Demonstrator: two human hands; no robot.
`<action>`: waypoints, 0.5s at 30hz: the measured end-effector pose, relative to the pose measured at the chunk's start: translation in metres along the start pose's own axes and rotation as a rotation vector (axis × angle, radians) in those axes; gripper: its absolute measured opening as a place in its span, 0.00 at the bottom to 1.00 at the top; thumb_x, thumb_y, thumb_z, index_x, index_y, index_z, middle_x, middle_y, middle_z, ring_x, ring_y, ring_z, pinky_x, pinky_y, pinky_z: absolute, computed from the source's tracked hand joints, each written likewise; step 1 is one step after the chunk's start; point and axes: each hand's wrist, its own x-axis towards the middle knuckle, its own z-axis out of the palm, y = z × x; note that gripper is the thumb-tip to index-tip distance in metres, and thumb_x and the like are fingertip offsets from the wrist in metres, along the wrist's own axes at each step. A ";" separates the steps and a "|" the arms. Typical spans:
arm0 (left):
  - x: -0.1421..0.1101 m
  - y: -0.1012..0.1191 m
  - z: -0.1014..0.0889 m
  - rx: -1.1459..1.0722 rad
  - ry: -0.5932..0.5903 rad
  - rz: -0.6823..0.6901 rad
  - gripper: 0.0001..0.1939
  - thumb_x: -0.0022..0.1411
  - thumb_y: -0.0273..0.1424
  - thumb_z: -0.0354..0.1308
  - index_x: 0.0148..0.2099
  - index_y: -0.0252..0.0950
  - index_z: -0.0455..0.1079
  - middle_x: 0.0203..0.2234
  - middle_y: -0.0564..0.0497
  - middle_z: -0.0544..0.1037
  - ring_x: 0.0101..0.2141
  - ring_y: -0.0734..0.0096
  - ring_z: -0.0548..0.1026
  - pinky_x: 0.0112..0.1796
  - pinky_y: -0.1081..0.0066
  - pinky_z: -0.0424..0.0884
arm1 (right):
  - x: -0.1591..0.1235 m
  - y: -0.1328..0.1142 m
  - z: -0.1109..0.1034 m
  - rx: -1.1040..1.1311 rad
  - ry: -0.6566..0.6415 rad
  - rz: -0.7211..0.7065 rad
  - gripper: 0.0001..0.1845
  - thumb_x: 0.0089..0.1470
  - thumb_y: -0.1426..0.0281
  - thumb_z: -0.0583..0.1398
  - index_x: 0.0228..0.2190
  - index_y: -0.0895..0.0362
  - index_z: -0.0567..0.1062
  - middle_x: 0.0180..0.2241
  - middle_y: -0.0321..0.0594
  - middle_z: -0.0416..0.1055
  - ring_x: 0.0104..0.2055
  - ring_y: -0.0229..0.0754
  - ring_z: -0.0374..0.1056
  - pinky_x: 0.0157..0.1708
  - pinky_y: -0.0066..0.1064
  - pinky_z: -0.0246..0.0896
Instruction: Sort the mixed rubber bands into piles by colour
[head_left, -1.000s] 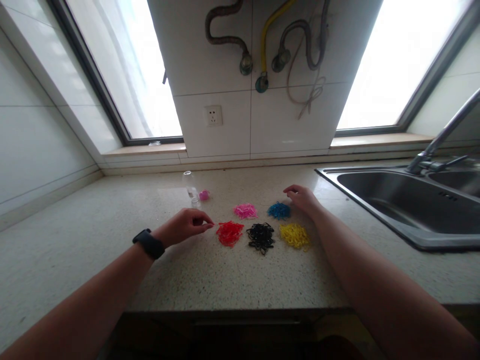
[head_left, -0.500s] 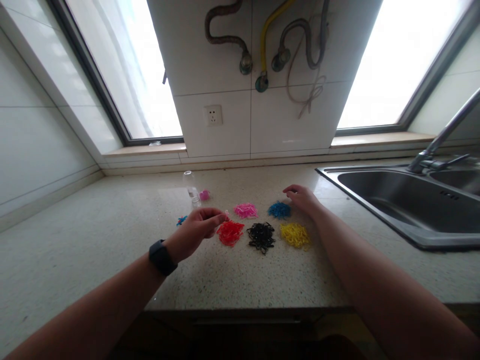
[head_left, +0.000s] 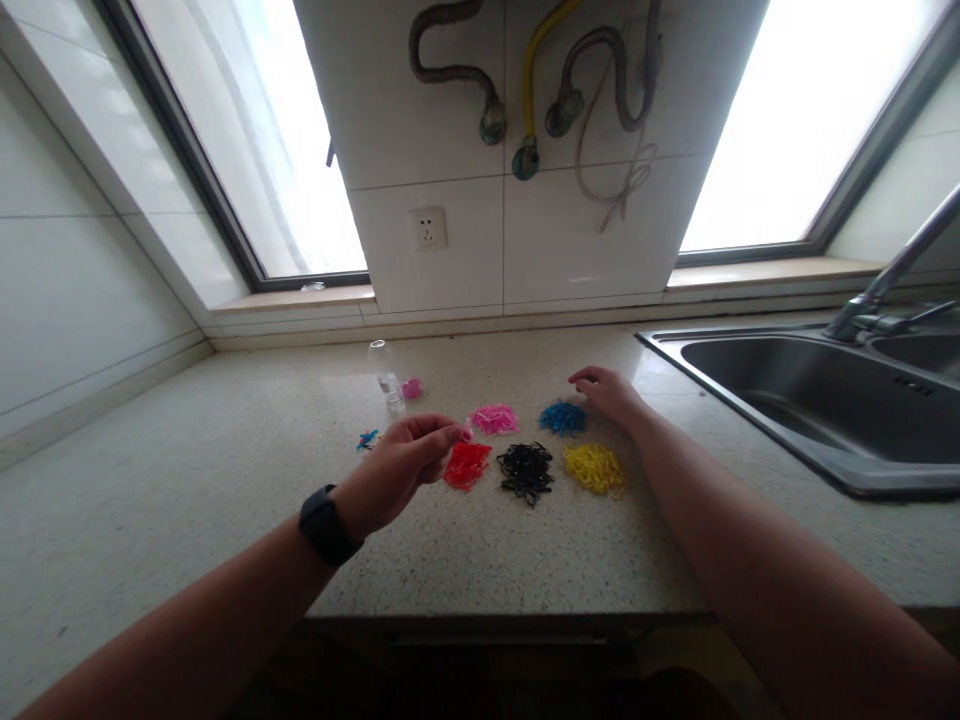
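Small pink piece (head_left: pixel 466 432) was at the fingertips of the left hand (head_left: pixel 394 468), by the near gap between the red pile (head_left: pixel 466 468) and the pink pile (head_left: pixel 495 418). Left thumb and fingers were closed in a pinch on it; too small to tell its exact shape. Right hand (head_left: pixel 611 396) was low over the counter (head_left: pixel 420 565), just beside the blue pile (head_left: pixel 562 417), fingers loosely bent; could not tell if anything was under them.

Black pile (head_left: pixel 525 473) sat between red and yellow pile (head_left: pixel 594 468), in the row nearer the person. Few mixed bits, mostly blue (head_left: pixel 367 440), lay to the left, behind the left wrist. Clear container (head_left: pixel 386 382) and pink object (head_left: pixel 412 388) were further back, side by side.

Step in hand, judged: handling one small piece with the left hand, right hand idle. Next move seemed to call for a light, steady pinch and enough height to avoid dragging strands from the red or pink pile.
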 end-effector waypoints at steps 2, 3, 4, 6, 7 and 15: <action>0.000 0.000 0.001 -0.002 0.011 -0.005 0.12 0.61 0.38 0.64 0.35 0.34 0.72 0.19 0.59 0.56 0.20 0.82 0.51 0.21 0.75 0.48 | -0.001 -0.002 -0.001 0.005 0.002 0.012 0.16 0.48 0.66 0.58 0.37 0.53 0.83 0.27 0.38 0.76 0.27 0.40 0.67 0.28 0.30 0.58; 0.000 0.000 0.001 0.001 0.016 -0.006 0.12 0.60 0.38 0.64 0.34 0.34 0.72 0.19 0.59 0.56 0.20 0.82 0.51 0.21 0.75 0.48 | -0.001 -0.002 -0.001 0.010 0.003 0.015 0.16 0.48 0.66 0.58 0.37 0.53 0.83 0.27 0.38 0.76 0.27 0.40 0.67 0.28 0.30 0.59; 0.000 0.000 0.001 0.005 0.020 -0.005 0.12 0.60 0.38 0.64 0.34 0.34 0.71 0.19 0.59 0.56 0.20 0.81 0.51 0.21 0.75 0.48 | -0.002 -0.003 -0.001 0.014 0.002 0.015 0.16 0.48 0.66 0.58 0.37 0.53 0.83 0.27 0.38 0.76 0.27 0.40 0.67 0.29 0.30 0.59; 0.000 0.001 0.002 0.005 0.026 0.001 0.12 0.61 0.38 0.64 0.33 0.34 0.70 0.19 0.59 0.55 0.19 0.81 0.52 0.21 0.75 0.49 | -0.003 -0.005 -0.002 0.019 0.004 0.014 0.16 0.48 0.66 0.58 0.36 0.53 0.83 0.27 0.39 0.76 0.28 0.41 0.67 0.29 0.30 0.60; 0.000 0.001 0.003 0.001 0.027 0.006 0.13 0.61 0.39 0.64 0.34 0.34 0.70 0.19 0.60 0.55 0.19 0.81 0.52 0.21 0.75 0.49 | -0.004 -0.006 -0.002 0.021 0.004 0.013 0.15 0.48 0.67 0.58 0.36 0.53 0.83 0.27 0.39 0.77 0.28 0.41 0.67 0.29 0.30 0.60; 0.007 -0.004 -0.014 0.229 0.110 0.024 0.14 0.61 0.40 0.64 0.39 0.32 0.75 0.20 0.59 0.59 0.20 0.82 0.53 0.21 0.76 0.47 | -0.006 -0.010 -0.002 0.035 -0.005 0.003 0.15 0.49 0.69 0.58 0.36 0.54 0.83 0.29 0.39 0.78 0.29 0.40 0.68 0.29 0.29 0.59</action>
